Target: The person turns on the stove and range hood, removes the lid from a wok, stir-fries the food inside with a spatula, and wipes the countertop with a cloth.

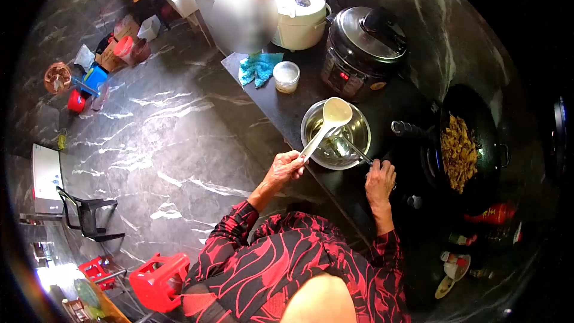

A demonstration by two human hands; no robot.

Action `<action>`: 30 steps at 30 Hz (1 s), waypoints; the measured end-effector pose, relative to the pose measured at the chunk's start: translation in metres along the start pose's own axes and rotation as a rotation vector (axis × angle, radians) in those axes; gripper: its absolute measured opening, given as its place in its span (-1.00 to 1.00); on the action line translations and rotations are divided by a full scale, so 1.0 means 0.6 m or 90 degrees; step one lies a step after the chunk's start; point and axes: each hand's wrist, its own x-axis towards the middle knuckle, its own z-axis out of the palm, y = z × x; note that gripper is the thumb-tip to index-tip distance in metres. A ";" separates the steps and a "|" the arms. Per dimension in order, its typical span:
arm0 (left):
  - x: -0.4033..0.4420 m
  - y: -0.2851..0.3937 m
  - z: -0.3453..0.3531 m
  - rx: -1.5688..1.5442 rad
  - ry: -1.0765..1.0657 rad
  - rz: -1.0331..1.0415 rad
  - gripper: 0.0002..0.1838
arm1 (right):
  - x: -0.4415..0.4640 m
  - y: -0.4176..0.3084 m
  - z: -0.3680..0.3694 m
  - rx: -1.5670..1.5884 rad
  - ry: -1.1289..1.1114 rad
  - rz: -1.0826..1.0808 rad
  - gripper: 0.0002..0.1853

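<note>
My left hand (286,168) is closed round the handle of a white ladle (337,112), whose bowl is over the back part of a steel bowl (318,157) on the dark counter. The fingers of my right hand (379,184) hold the handle of a metal utensil (357,151) that reaches into the steel bowl; its far end is hard to make out. To the right, a black wok (489,121) holds browned food strips (459,152).
Behind the bowl stand a dark pressure cooker (359,54), a white rice cooker (299,24), a lidded tub (286,76) and a blue cloth (260,69). A red stool (156,284) is at the lower left. A red packet (491,213) lies near the wok.
</note>
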 end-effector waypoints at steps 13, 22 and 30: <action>0.015 0.160 -0.104 0.043 0.140 0.109 -0.80 | 0.012 -0.023 -0.046 0.131 0.082 0.065 -0.62; 0.222 0.363 -0.046 0.148 0.003 0.235 -0.69 | 0.030 -0.175 -0.074 0.289 0.128 0.123 -0.77; 0.357 0.416 0.002 0.070 -0.143 0.289 -0.73 | 0.005 -0.272 -0.064 0.345 0.064 0.227 -0.75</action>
